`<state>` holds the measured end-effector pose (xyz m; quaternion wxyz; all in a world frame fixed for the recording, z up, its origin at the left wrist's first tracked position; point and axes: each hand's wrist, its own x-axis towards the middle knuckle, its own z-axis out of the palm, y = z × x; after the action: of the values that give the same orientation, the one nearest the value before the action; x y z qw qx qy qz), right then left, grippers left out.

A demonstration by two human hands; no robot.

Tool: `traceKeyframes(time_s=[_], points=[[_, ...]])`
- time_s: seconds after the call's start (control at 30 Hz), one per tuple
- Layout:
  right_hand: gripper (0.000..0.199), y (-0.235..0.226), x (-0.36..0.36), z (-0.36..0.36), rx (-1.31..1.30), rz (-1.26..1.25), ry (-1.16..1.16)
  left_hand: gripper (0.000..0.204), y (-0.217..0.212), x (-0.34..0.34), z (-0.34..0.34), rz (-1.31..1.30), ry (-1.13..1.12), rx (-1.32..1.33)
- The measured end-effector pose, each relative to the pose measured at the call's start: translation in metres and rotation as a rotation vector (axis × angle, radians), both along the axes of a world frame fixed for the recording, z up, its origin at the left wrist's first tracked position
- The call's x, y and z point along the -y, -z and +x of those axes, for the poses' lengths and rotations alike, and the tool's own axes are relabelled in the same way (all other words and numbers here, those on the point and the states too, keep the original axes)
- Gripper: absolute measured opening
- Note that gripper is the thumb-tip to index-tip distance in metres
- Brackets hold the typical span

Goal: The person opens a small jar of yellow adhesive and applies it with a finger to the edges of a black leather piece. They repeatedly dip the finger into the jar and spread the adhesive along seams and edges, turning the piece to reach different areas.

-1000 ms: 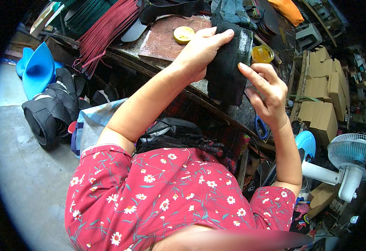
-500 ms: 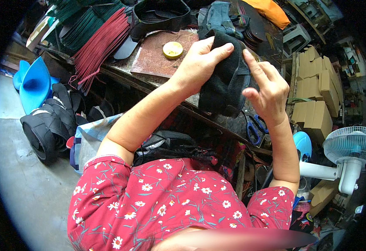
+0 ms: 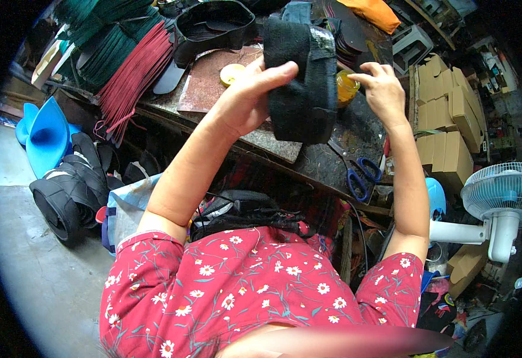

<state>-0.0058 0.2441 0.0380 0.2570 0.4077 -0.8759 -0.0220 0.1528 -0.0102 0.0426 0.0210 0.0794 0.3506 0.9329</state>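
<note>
Gripping black felt piece (image 3: 299, 83), raised above the workbench (image 3: 261, 140) | left hand (image 3: 246, 98) clamped on its left edge, thumb across the front | right hand (image 3: 383, 89) free, fingers loosely spread just right of it, over a yellow glue pot (image 3: 345, 88) | blue-handled scissors (image 3: 359, 176) lie below | red strips (image 3: 132, 77) far left.

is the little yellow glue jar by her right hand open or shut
Open. The yellow jar shows no lid, its amber contents bare at the mouth. It stands upright on the workbench just left of the right hand.

blue scissors (image 3: 361, 177), white fan (image 3: 495, 197), cardboard boxes (image 3: 446, 119)
</note>
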Motion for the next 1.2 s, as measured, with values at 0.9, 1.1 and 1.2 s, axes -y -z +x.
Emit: traceKeyframes(time_s=[0.9, 1.1, 1.2], points=[[0.059, -0.038, 0.046, 0.090, 0.845, -0.634, -0.356, 0.024, -0.014, -0.013, 0.003, -0.216, -0.162, 0.089], [0.051, -0.037, 0.043, 0.107, 0.750, -0.506, -0.607, 0.023, -0.005, -0.003, -0.010, -0.186, -0.218, 0.139], [0.042, -0.044, 0.042, 0.106, 0.455, -0.415, -0.629, 0.022, -0.003, -0.001, -0.014, -0.180, -0.223, 0.149]])
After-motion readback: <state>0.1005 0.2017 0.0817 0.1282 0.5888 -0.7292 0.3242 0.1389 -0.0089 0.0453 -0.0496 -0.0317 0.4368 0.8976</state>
